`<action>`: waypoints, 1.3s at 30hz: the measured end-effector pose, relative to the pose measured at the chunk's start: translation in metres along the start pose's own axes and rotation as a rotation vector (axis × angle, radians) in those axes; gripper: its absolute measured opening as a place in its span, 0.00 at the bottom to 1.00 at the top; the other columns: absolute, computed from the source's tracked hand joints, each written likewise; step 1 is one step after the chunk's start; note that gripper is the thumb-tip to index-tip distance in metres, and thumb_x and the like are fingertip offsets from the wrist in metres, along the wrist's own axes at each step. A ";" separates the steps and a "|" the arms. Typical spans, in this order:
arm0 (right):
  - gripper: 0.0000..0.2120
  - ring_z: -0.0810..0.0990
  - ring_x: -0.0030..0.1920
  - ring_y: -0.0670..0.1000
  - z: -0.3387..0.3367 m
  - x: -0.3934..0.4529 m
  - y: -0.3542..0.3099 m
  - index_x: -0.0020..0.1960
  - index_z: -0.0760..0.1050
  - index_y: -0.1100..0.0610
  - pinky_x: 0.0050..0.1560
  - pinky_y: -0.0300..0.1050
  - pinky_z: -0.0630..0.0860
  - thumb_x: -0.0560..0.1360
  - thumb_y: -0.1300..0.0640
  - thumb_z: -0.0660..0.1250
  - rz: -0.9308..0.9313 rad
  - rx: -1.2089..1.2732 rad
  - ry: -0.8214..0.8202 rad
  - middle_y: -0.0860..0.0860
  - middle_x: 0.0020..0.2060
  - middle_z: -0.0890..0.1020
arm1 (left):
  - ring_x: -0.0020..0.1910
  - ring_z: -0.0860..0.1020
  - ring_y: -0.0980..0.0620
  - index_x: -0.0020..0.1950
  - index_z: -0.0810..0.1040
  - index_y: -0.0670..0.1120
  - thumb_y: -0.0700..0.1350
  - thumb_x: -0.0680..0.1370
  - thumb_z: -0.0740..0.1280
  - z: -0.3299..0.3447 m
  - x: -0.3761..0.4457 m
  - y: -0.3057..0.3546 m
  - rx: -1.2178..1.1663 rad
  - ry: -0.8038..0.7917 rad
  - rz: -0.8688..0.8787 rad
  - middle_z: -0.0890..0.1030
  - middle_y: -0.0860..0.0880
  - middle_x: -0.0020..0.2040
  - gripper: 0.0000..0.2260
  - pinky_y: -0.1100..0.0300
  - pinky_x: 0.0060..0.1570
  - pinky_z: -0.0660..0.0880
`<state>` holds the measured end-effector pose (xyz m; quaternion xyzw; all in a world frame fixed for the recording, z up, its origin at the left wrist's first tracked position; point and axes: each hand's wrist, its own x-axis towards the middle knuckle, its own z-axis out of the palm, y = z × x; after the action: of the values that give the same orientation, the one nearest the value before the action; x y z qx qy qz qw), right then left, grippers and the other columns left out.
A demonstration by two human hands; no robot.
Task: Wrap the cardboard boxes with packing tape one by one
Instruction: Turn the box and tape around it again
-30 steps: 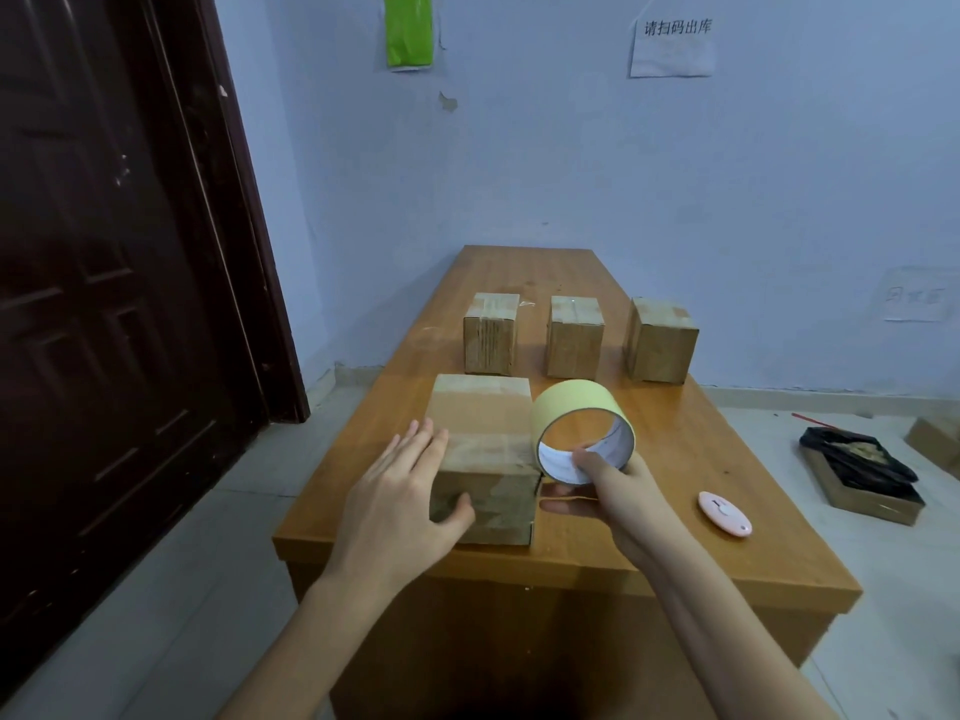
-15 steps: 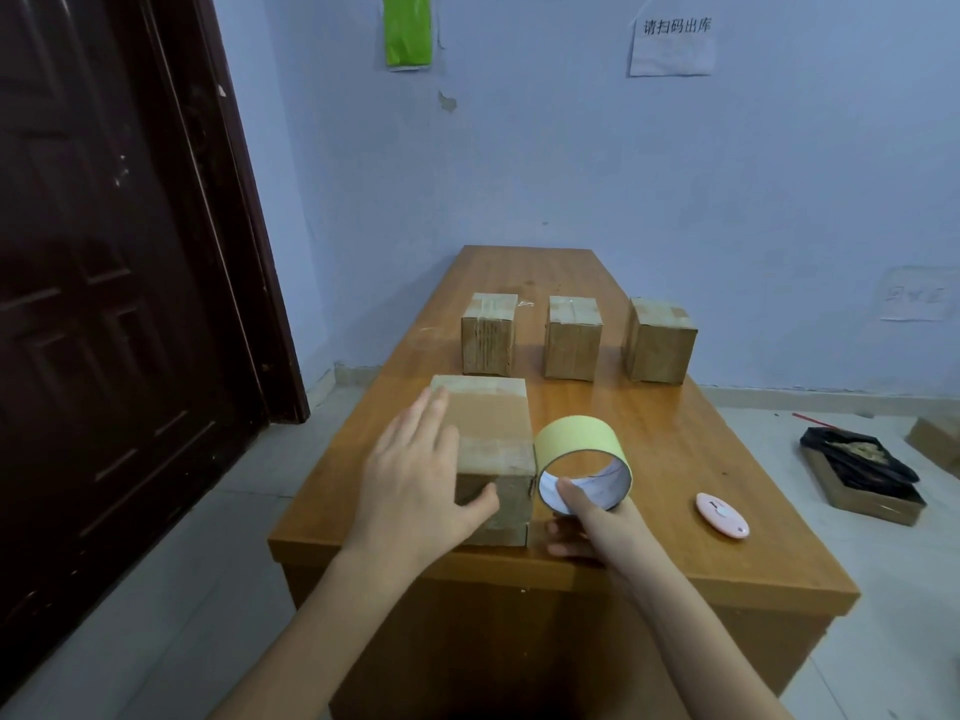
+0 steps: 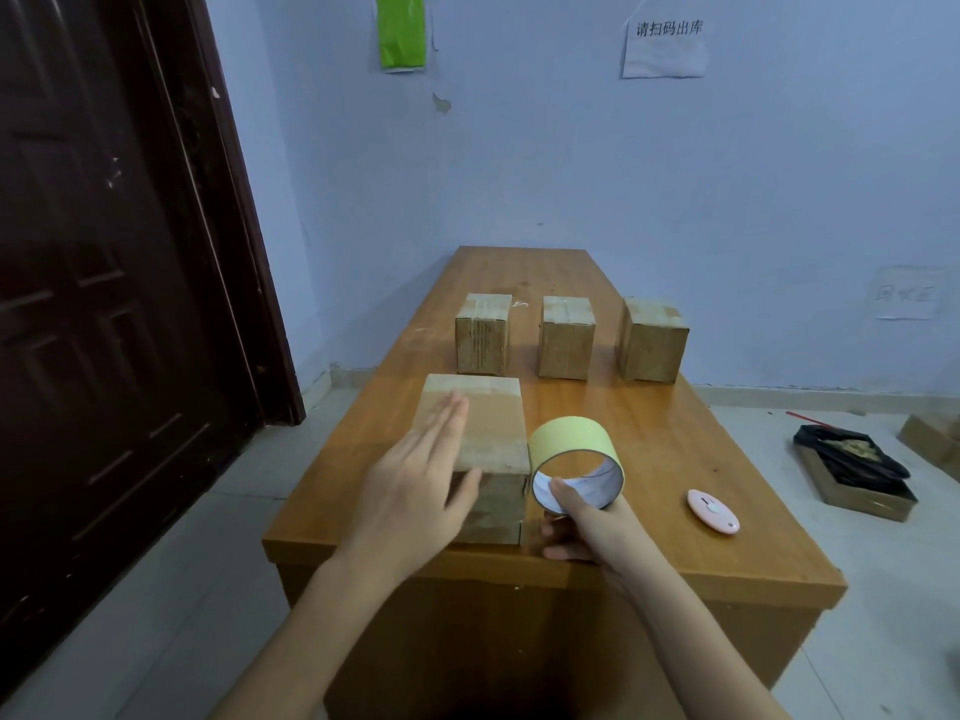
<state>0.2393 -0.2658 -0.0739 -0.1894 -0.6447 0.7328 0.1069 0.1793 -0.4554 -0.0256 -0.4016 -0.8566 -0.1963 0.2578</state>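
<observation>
A cardboard box (image 3: 488, 423) stands near the front edge of the wooden table (image 3: 675, 459). My left hand (image 3: 415, 485) lies flat on the box's top with straight fingers, thumb over the front face. Right beside the box, my right hand (image 3: 576, 527) grips a roll of yellow-green packing tape (image 3: 571, 449), thumb inside the core. The roll touches the box's right side. Three more cardboard boxes stand in a row farther back: left (image 3: 482, 335), middle (image 3: 565, 337), right (image 3: 652, 339).
A pink oval cutter (image 3: 712, 510) lies on the table right of the tape. A dark door (image 3: 104, 252) is at the left. On the floor at right sits an open box with a black bag (image 3: 852, 465).
My left hand slid forward over the top of the box, fingers now straight. My right hand brought the tape roll down and nearer along the box's right side.
</observation>
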 end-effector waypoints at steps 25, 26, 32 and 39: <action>0.09 0.82 0.33 0.48 0.000 0.000 -0.002 0.52 0.75 0.58 0.30 0.43 0.79 0.77 0.53 0.67 0.005 -0.040 0.025 0.56 0.40 0.80 | 0.59 0.78 0.48 0.61 0.78 0.41 0.48 0.66 0.78 0.026 0.011 0.027 0.147 -0.041 0.100 0.79 0.46 0.60 0.26 0.57 0.60 0.67; 0.10 0.83 0.35 0.49 0.001 -0.001 -0.001 0.53 0.75 0.58 0.31 0.44 0.80 0.77 0.52 0.67 0.009 -0.037 0.028 0.56 0.42 0.81 | 0.57 0.79 0.48 0.59 0.80 0.41 0.47 0.63 0.79 0.027 0.011 0.027 0.135 -0.006 0.101 0.81 0.46 0.58 0.26 0.57 0.58 0.68; 0.24 0.84 0.51 0.55 0.000 -0.008 -0.007 0.59 0.75 0.55 0.53 0.52 0.80 0.69 0.44 0.72 0.009 0.206 -0.060 0.55 0.52 0.84 | 0.57 0.79 0.49 0.58 0.80 0.41 0.47 0.64 0.78 0.021 0.016 0.030 0.066 0.117 0.074 0.81 0.46 0.57 0.25 0.57 0.57 0.69; 0.19 0.85 0.43 0.51 -0.001 -0.015 -0.039 0.58 0.76 0.52 0.37 0.42 0.80 0.72 0.41 0.66 -0.123 0.008 0.010 0.51 0.46 0.85 | 0.64 0.73 0.50 0.65 0.75 0.44 0.47 0.71 0.73 0.009 0.024 0.049 -0.153 0.189 -0.057 0.76 0.48 0.64 0.24 0.56 0.60 0.67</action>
<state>0.2500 -0.2648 -0.0334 -0.1524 -0.6515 0.7266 0.1559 0.2020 -0.4072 -0.0118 -0.3754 -0.8221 -0.3050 0.3002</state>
